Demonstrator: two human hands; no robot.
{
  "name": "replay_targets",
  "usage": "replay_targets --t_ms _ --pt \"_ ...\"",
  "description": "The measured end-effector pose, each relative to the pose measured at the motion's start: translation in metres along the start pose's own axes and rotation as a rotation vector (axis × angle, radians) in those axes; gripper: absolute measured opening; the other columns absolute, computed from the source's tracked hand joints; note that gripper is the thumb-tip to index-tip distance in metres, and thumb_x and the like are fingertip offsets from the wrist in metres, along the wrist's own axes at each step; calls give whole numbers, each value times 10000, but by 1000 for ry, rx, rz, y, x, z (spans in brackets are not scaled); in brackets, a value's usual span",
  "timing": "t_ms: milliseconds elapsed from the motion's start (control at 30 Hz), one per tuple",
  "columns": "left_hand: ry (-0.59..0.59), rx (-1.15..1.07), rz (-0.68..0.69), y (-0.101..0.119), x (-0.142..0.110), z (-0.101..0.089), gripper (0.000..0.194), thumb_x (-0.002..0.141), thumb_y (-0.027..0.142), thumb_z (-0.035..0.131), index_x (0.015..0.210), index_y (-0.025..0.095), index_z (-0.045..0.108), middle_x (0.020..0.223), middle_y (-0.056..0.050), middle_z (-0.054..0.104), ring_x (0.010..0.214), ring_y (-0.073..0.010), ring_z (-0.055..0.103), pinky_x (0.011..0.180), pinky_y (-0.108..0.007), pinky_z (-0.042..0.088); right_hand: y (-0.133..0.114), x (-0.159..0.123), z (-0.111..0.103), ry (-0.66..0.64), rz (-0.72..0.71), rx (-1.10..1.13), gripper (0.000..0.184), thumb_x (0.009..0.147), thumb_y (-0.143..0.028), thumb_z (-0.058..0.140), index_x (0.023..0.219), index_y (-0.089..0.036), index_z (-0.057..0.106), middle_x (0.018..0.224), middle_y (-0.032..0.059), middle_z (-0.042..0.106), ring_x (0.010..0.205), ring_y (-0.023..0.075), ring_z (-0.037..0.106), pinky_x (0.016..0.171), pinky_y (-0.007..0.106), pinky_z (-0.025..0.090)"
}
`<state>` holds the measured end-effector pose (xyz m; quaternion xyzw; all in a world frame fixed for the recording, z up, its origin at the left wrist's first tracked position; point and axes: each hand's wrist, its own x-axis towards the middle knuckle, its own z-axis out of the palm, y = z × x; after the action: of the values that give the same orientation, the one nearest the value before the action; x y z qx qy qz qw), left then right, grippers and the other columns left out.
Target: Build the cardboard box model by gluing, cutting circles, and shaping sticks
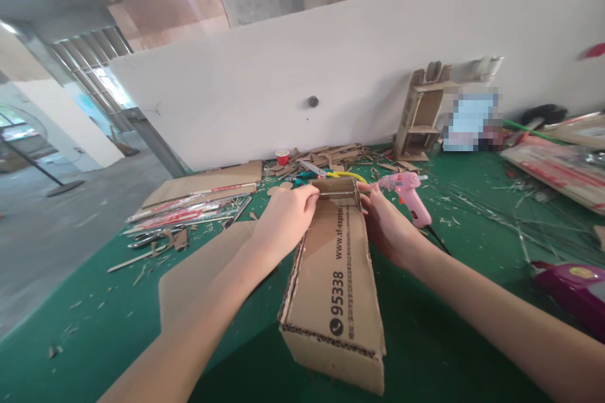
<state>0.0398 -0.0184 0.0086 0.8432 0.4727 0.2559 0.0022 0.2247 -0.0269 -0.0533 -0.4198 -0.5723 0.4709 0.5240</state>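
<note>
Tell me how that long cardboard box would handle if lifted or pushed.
The box is probably light for its size, being cardboard. It should feel fairly stiff, since the near edge shows corrugated layers, though pressing hard might dent it. Its flat sides and square corners suggest it would slide rather than roll.

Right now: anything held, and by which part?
Long brown cardboard box, by its far end: left hand on the left edge, right hand on the right. Cannot tell if the left also pinches the thin, straight rod there.
</note>
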Motion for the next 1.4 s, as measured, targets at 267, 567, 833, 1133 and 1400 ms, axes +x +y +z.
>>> replay_targets --t_ms 267,567,833,1133,1400 --pt "41 17 -13 3 -1 2 255 890 217 452 995 194 683 872 -62 733 756 -210 677 716 -322 487 3 -2 3 -4 89 418 396 836 -615 457 1109 -335 522 1136 -17 639 974 221 613 812 375 482" --pt "56 41 16 3 -4 4 253 891 183 443 1002 188 670 874 -73 725 799 -225 679 745 -354 508 2 -3 4 16 95 455 342 827 -564 518 1064 -319 552 1087 -16 658 962 223 619 819 383 480" --pt "-8 -235 -168 -4 -4 -3 565 829 227 559 1352 156 358 827 -52 719 716 -206 673 677 -338 527 0 -7 -1 -7 96 385 323 836 -547 523 1063 -323 574 1063 -18 652 898 191 605 692 306 470" --pt "-59 -405 -122 -5 -5 -7 188 845 207 516 985 177 637 933 -54 713 856 -198 679 782 -310 521 -2 -12 9 -46 91 424 383 870 -553 465 1176 -342 557 1200 -30 610 1029 187 571 879 333 454" --pt "59 -183 -103 5 -8 0 210 868 216 495 1042 226 612 762 -6 681 648 -152 631 638 -264 473 -7 -13 10 -81 118 449 427 889 -543 428 1251 -330 503 1272 -10 580 1187 228 504 986 399 401"
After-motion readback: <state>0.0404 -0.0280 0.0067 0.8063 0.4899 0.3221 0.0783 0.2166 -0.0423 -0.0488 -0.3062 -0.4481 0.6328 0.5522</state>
